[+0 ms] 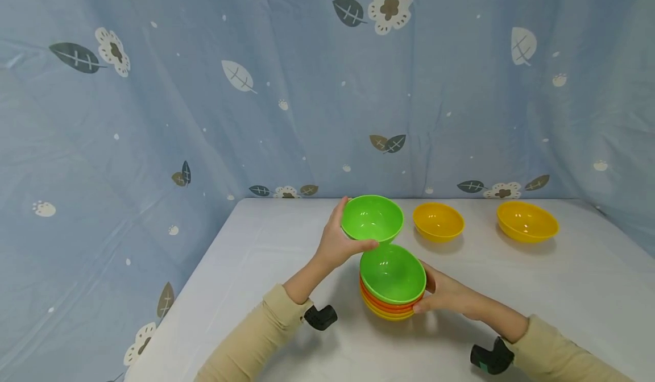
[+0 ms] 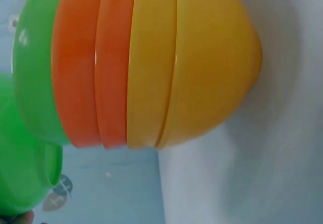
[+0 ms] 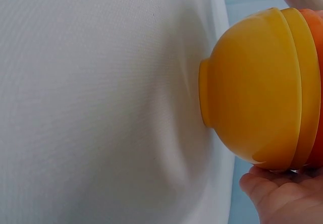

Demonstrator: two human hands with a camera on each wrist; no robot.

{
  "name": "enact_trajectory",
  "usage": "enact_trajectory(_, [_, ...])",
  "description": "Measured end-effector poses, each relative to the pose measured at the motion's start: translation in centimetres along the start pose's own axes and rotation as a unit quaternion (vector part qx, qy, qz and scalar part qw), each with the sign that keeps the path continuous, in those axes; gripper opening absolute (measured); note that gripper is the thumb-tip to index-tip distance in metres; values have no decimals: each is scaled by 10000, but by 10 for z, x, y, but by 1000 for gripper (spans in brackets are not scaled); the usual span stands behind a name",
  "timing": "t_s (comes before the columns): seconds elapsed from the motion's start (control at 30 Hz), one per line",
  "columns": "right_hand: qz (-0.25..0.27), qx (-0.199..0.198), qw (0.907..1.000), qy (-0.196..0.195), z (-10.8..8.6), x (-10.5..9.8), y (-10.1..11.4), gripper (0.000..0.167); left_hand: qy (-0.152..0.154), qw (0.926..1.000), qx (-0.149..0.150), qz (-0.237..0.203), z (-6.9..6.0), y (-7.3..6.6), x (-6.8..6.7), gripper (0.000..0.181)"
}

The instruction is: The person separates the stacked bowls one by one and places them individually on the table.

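Observation:
My left hand holds a green bowl by its left side, thumb near the front rim. Just below and in front of it, a stack of nested bowls tilts toward me, with another green bowl on top. Beneath that come two orange bowls and two yellow bowls. The right hand grips this stack at its right side; in the right wrist view, fingers press against the rims. The stack's foot appears raised off the table. In the head view, the held bowl overlaps the stack's rear rim.
Two more yellow bowls stand apart toward the back of the white table: a nearer one and one farther right. A blue patterned curtain hangs behind and to the left. Black wrist devices sit at both cuffs.

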State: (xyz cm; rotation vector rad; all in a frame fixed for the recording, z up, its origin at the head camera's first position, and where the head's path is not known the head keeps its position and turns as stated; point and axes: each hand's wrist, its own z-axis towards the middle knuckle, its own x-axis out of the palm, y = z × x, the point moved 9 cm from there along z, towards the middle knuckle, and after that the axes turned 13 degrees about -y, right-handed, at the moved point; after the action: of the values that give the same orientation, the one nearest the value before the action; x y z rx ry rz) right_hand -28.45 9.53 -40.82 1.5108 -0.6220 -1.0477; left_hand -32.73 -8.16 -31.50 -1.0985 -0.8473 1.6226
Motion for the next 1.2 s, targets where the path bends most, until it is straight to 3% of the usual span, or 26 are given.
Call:
enact_trajectory(0.27, [80,33,10000,-20,0,-1,-4,100,-398,9981,-99,464,12,12,-6,110])
enact_trajectory(0.43, [101,75,9999,-23,0,-1,-5,100,-556,9971,-111,517,15,16,-9,110])
enact_trajectory(1.2, [17,90,10000,2,-2,2,-1,99,-891,9912,-444,875,31,63,-10,115])
